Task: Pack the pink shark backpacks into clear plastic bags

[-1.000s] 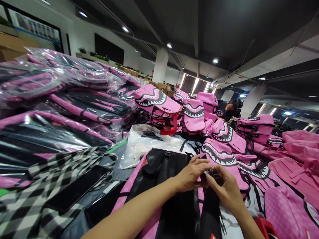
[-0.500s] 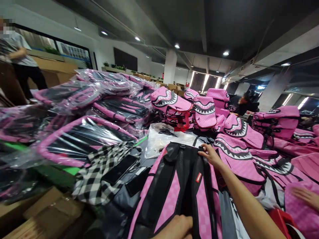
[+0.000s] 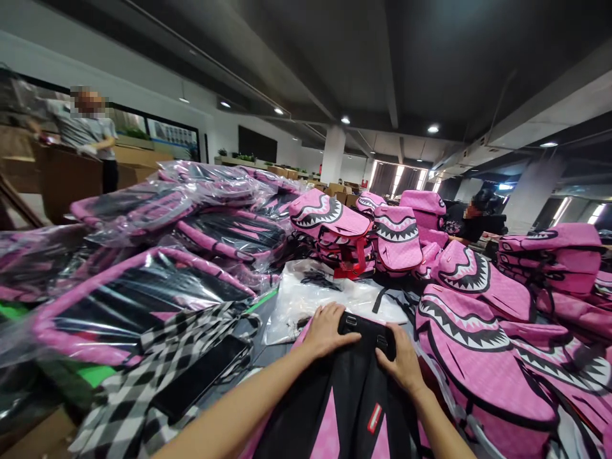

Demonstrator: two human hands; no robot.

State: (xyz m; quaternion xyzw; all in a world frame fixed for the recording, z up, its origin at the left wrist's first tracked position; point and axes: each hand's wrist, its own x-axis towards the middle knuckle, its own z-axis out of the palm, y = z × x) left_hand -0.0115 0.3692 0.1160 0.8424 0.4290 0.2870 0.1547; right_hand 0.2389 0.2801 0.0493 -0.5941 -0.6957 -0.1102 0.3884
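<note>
Lengthwise, the backpack [image 3: 351,398] runs forward, its top end farthest, left hand [image 3: 326,333] and right hand [image 3: 402,362] clamped there.

You have two hands in view, the left hand [image 3: 327,331] and the right hand [image 3: 401,360], at one black-backed backpack [image 3: 354,382]. On it you can count two buckles [image 3: 351,320], one red label [image 3: 375,418] and two pink panels [image 3: 327,430]. To your left are one checked cloth [image 3: 115,408] and one black phone [image 3: 198,379]. Ahead of you, at least six shark-mouth backpacks [image 3: 459,325] show clearly; the plastic-wrapped backpacks [image 3: 143,293] number at least five, overlapping too much for an exact count. You have two other people [image 3: 88,137] in sight.
</note>
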